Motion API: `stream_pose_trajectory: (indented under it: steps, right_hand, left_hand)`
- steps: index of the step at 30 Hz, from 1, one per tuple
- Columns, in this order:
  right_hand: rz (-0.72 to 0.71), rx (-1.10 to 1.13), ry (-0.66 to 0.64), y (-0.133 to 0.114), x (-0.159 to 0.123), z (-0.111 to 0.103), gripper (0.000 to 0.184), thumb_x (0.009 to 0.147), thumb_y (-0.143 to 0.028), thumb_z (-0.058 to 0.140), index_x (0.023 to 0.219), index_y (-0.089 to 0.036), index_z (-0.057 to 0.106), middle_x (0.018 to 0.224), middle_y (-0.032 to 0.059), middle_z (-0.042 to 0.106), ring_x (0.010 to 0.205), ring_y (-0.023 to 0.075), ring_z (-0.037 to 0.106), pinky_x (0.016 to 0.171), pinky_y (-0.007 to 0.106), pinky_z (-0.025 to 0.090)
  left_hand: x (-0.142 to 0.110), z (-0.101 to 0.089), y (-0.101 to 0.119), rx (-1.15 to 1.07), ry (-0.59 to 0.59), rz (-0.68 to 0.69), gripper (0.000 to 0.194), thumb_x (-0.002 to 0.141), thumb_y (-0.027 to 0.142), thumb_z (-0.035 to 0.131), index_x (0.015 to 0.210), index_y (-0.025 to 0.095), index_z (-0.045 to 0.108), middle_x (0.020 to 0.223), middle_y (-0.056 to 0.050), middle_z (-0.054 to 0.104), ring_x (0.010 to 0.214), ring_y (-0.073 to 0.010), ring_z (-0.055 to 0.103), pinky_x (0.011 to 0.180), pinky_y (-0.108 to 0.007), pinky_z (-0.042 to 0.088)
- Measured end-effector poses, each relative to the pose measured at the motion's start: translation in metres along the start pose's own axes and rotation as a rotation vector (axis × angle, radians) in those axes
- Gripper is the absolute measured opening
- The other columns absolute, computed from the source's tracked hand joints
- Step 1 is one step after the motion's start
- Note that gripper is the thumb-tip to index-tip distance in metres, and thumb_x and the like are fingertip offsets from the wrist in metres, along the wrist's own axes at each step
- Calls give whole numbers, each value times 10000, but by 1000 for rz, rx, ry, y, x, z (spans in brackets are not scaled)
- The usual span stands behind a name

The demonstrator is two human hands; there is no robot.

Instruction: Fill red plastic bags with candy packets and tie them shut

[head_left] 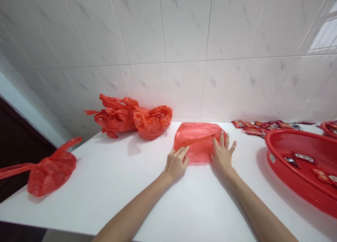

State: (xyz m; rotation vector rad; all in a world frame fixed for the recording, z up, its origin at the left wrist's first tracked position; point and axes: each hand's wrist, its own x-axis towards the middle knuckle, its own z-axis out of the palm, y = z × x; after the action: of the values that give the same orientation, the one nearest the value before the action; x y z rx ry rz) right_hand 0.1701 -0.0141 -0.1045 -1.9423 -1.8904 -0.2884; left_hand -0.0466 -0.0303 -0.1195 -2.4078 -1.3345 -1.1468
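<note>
A thin red plastic bag [201, 149] lies nearly flat on the white table in front of me, with a fold or open edge running across it. My left hand [177, 162] is at the bag's left side, fingers curled and closed on that edge. On the opposite side, my right hand [223, 154] rests on the bag with its fingers spread apart. Inside the bag I can make out no contents.
Bunched red bags [152, 124] stand against the tiled wall, left of centre. Another red bag [52, 173] with stretched handles sits at the table's left edge. Small red packets [252, 130] lie at the back right, behind a red plastic basket [289, 186] holding several packets.
</note>
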Motion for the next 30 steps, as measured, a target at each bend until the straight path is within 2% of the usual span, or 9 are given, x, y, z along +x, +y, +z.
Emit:
stream_pose_trajectory:
  steps: [4,8,11,13,15,18,21,24,30]
  right_hand:
    - [45,77,101,8,6,-3,724,679,20,464,1375,-162,548,1645,227,181,1488,413,246,1111,702,223]
    - [30,522,146,10,8,-4,679,648,-60,470,1311,-177,560,1533,230,361,1153,324,577,863,464,499]
    - [113,898,142,5,7,-4,443,633,-152,480,1058,-194,599,1072,137,631,820,244,578,685,362,479]
    - [160,1008,116,0,5,-5,315,630,-205,477,932,-204,568,773,30,578,648,194,494,600,323,436]
    - [154,1060,73,-6,2,-8,293,642,-243,464,918,-204,557,692,-14,528,585,166,450,545,292,404]
    - [128,1152,-15,-16,-2,-16,319,676,-287,457,955,-196,584,727,-10,568,588,156,486,523,273,420]
    - [127,1348,-190,-25,-6,-29,450,726,-337,535,1149,-195,597,918,39,671,739,198,628,608,293,517]
    - [140,1555,-406,-28,-8,-44,718,744,-408,652,1410,-226,455,1213,101,673,1003,268,692,781,348,581]
    - [114,1593,-601,-20,-5,-44,806,713,-451,746,1427,-253,429,1259,98,674,1081,284,692,855,382,594]
  left_hand:
    - [8,-16,-14,133,63,-68,441,824,28,489,1166,226,685,1273,-92,706,1061,-249,703,844,-376,546]
    - [14,-28,-21,165,80,-114,436,755,-36,457,1028,199,704,1227,-108,715,969,-259,706,856,-409,519]
    - [18,-33,-22,174,68,-131,503,734,-35,459,1110,202,695,1200,-106,718,1056,-278,672,981,-462,465]
    - [19,-34,-20,168,47,-141,547,718,-35,457,1145,212,693,1237,-96,707,1126,-286,640,1066,-504,404]
    - [20,-36,-18,140,14,-139,562,716,-31,449,1156,215,700,1291,-87,690,1213,-291,595,1126,-544,341]
    - [19,-38,-13,79,-46,-125,459,784,31,468,1099,231,735,1376,-63,649,1324,-305,514,1178,-615,244]
    - [19,-41,-9,34,-90,-145,287,906,192,502,816,235,771,1399,-40,635,1363,-326,474,1198,-673,151]
    - [21,-41,-8,20,-109,-159,447,964,306,494,575,217,698,1357,-45,665,1363,-339,474,1195,-716,90]
    - [21,-42,-17,51,-292,-126,340,794,167,612,459,190,556,1270,-100,706,1353,-385,484,1147,-793,39]
